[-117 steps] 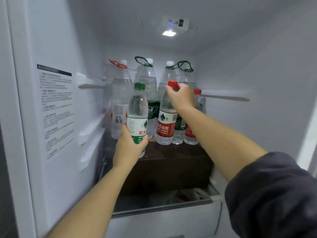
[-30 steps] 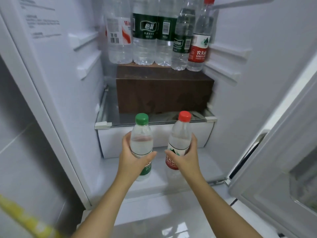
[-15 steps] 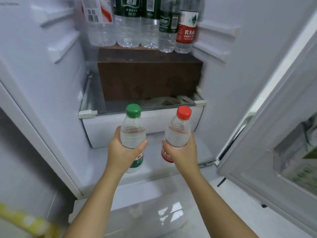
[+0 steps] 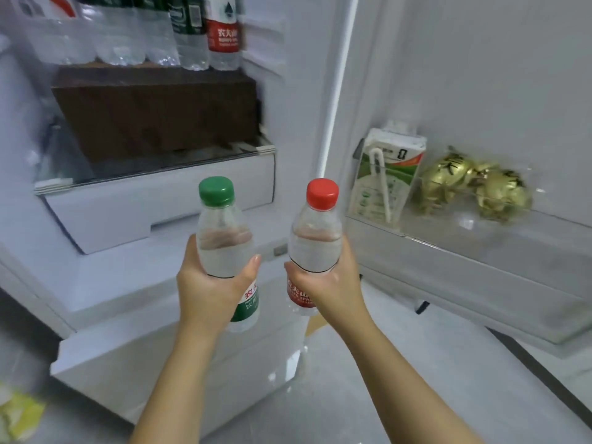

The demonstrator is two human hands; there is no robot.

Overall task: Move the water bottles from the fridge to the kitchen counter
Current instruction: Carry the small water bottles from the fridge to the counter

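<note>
the left grip wraps the green-capped bottle, upright, just outside the fridge. right of it, the right grip holds the red-capped bottle likewise. more bottles stand above both grips. likely risks: chilled plastic sliding down through a grip, or the open door beside the right grip clipping the turn.

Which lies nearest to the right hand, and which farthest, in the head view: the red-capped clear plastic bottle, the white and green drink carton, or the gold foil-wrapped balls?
1. Red-capped clear plastic bottle: gripped by the right hand.
2. White and green drink carton: door shelf, to the right.
3. Gold foil-wrapped balls: same shelf, farther right.
</note>
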